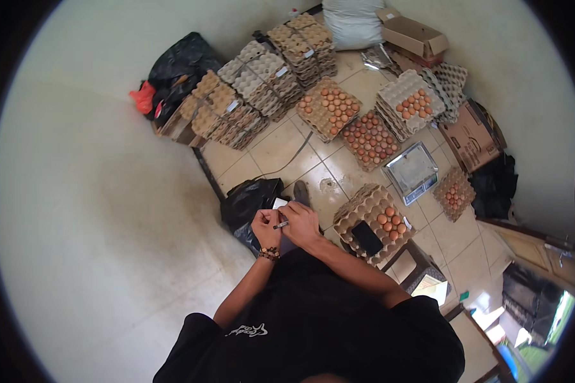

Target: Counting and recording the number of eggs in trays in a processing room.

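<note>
My two hands are close together in front of my body, fingers bent and nearly touching. A short, dark and silvery pen-like stick (280, 225) pokes out of my closed right hand (303, 223). Just past the fingertips shows a small white slip of paper (279, 203), which my left hand (266, 228) seems to pinch; the fingers hide part of it. Under and beyond the hands lies a black plastic bag (246, 204). To the right, a stack of egg trays (359, 203) carries several brown eggs (391, 223) and a black phone (367, 238).
Tied stacks of egg trays (262, 73) line the back wall. Egg-filled trays (370, 140) stand on the tiled floor, near a flat weighing scale (412, 172). A smaller egg tray (454, 195), cardboard boxes (471, 135) and a white sack (353, 24) are farther right and back.
</note>
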`<state>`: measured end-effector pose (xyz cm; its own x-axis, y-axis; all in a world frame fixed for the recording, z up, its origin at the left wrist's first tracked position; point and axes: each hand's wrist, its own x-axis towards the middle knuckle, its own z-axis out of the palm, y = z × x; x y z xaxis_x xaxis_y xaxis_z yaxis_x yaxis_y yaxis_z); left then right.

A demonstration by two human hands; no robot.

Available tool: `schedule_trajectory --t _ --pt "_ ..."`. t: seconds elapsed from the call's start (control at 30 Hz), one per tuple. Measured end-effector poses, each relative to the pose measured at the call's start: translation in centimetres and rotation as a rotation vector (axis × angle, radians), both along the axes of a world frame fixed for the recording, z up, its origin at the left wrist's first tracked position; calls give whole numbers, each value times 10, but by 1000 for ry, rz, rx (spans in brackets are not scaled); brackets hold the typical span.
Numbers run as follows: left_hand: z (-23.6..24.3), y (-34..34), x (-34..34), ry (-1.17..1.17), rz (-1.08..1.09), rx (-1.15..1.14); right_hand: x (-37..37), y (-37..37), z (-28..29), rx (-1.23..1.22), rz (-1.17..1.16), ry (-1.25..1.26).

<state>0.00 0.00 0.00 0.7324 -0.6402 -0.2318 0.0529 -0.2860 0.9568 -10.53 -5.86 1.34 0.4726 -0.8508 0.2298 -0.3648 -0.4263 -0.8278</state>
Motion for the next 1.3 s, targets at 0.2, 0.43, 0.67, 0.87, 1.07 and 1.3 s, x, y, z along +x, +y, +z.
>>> schedule_trajectory --t 0.2,0.43,0.67,0.87,1.07,1.3 --pt "-55 -98 70 143 -12 19 79 -86 -32 146 -139 225" --pt "-74 -143 156 401 155 183 172 -144 -49 186 7 403" --pt "-59 -166 179 490 264 152 202 -172 -41 222 60 419" --pt "-45 -217 155 491 -333 351 141 -220 -75 371 -330 330" --pt "-47 -294 116 503 -830 461 -52 -237 -202 607 -1386 236" --pt "-124 -381 171 300 -778 672 -123 -238 -235 800 -1637 -160"
